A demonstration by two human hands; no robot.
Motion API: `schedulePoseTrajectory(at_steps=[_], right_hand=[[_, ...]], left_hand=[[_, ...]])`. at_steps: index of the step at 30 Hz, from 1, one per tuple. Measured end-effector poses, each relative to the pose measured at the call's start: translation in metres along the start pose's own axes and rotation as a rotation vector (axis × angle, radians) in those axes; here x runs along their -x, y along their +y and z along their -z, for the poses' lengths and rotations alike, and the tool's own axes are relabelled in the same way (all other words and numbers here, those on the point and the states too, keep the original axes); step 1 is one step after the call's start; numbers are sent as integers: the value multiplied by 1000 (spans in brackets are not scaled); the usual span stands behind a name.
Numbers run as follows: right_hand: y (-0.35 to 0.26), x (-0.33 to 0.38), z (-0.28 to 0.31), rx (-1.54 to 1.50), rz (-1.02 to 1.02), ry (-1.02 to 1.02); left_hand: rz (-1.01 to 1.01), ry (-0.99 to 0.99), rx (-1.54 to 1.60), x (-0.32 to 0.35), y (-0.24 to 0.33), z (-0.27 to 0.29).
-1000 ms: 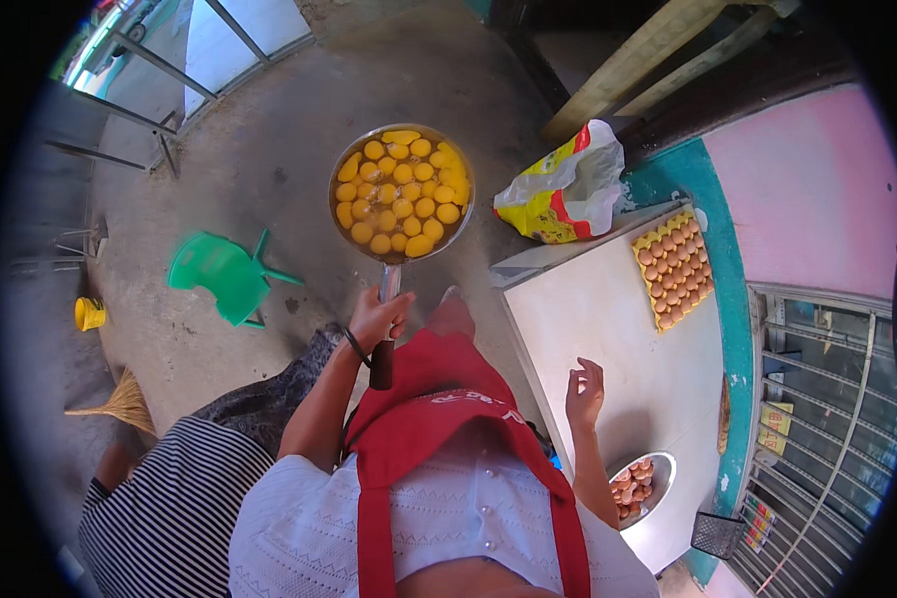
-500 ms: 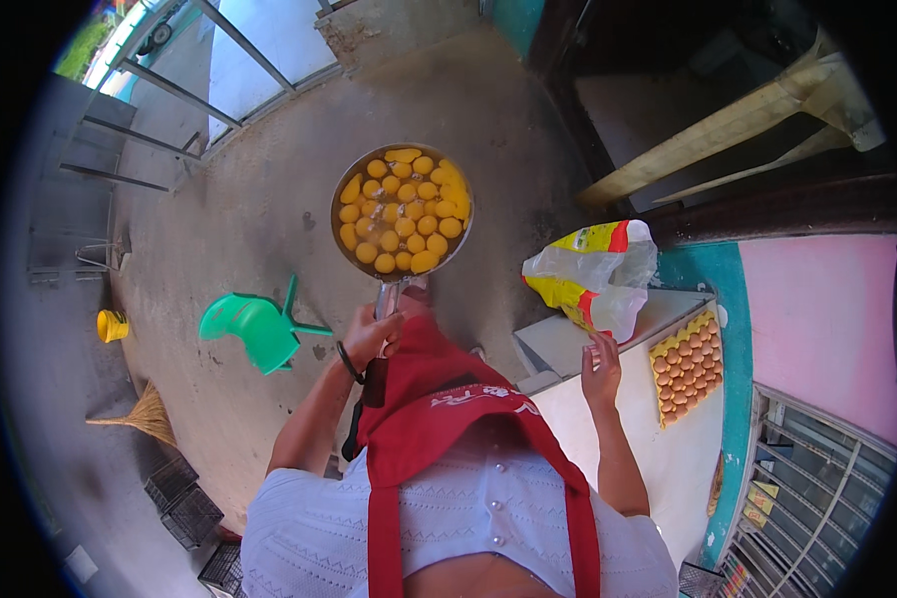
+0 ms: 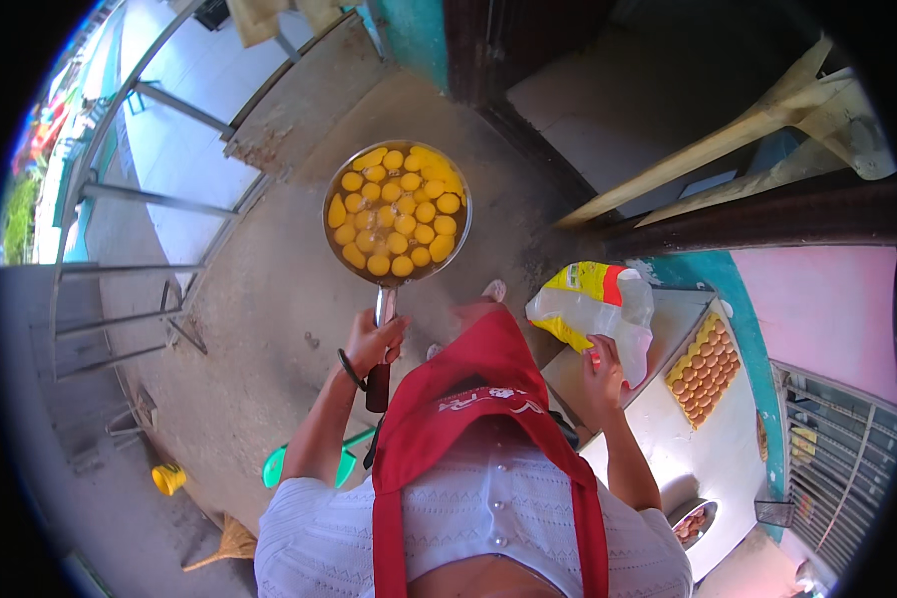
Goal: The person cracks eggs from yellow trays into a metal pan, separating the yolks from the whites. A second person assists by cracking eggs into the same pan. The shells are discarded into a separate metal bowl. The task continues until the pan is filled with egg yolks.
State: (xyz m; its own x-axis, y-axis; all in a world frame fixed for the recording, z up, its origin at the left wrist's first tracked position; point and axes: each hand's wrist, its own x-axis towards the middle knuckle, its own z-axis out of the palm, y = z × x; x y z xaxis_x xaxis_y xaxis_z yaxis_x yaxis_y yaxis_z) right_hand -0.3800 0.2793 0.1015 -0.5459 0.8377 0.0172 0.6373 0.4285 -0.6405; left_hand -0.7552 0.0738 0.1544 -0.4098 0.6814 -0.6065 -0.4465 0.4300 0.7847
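My left hand [image 3: 374,341] is closed round the handle of a long-handled pan [image 3: 386,299], held level out in front of me. Many whole egg yolks [image 3: 406,204] float in clear egg white inside it, with a spread patch of yellow at the upper right. My right hand [image 3: 601,373] has its fingers closed on a yellow, red and clear plastic bag [image 3: 590,301], which hangs beside the pale counter. What the bag holds, if anything, I cannot tell.
On the counter [image 3: 636,453] at my right lie a tray of brown eggs [image 3: 704,369] and a metal bowl [image 3: 692,522] with small brownish things. A doorway with wooden beams [image 3: 708,140] stands at right. Metal railings [image 3: 159,204], a yellow bucket [image 3: 168,478], broom [image 3: 231,543] and green chair [image 3: 345,466] are left.
My view has turned and moved forward: the green chair now sits mostly behind my left arm, and the metal bowl has come into sight. Both hands keep their hold.
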Motion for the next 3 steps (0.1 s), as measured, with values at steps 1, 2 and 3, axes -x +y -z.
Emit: schedulePoseTrajectory(at_steps=[1, 2, 3], right_hand=[[2, -14, -2, 6, -11, 16], [4, -27, 0, 18, -30, 25], [6, -37, 5, 23, -65, 47]], left_hand=[[2, -14, -2, -19, 15, -1], [1, -38, 6, -40, 31, -4], [2, -62, 14, -61, 47, -5]])
